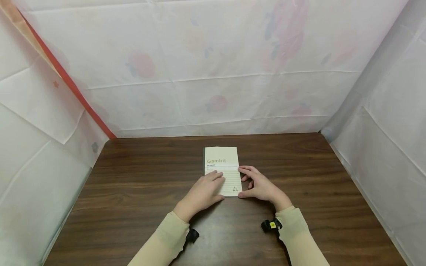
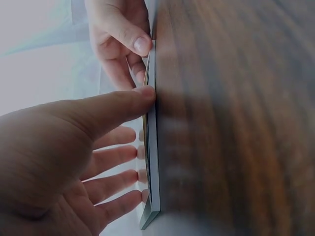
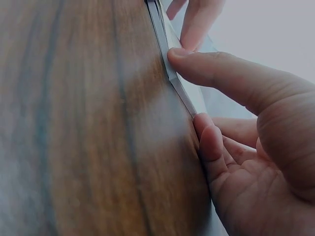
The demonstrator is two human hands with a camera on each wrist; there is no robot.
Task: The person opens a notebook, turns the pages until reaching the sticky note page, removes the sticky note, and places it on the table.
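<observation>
Head view, far left: white sheeting [image 1: 43, 122] with an orange-red stripe [image 1: 71, 87] running diagonally from the upper left down to the table's back left corner. Dark wood-grain table [image 1: 139, 207] fills the lower half of the frame; a faintly flowered backdrop [image 1: 213, 62] closes the rear and plain sheeting the right side. Left of centre, the left hand [image 1: 203, 192] lies on the lower left part of the notebook [image 1: 222, 162], fingers nearly straight and spread flat on the cover, thumb at the near edge. In the left wrist view the thumb [image 2: 123, 105] presses against the notebook's near edge [image 2: 151, 162] while the four fingertips rest on the cover; nothing is curled around it. The notebook lies flat and closed at centre frame, cream cover printed "Gambit" with ruled lines below, well apart from every table edge. Just right of it, the right hand [image 1: 259, 184] sits at the lower right corner: index finger at the right edge, thumb at the near corner, both bent toward the cover. In the right wrist view the fingertip [image 3: 179, 56] and thumb [image 3: 209, 137] pinch the corner of the cover [image 3: 179, 86], which appears slightly raised off the pages beneath. Both forearms wear pale sleeves with small black wrist devices [image 1: 270, 225]. Judgement on progress: the notebook is steadied and the cover corner is caught, so opening appears only just begun; the cover is not yet turned, no inner page is exposed, and the whole lift and fold-back remains.
</observation>
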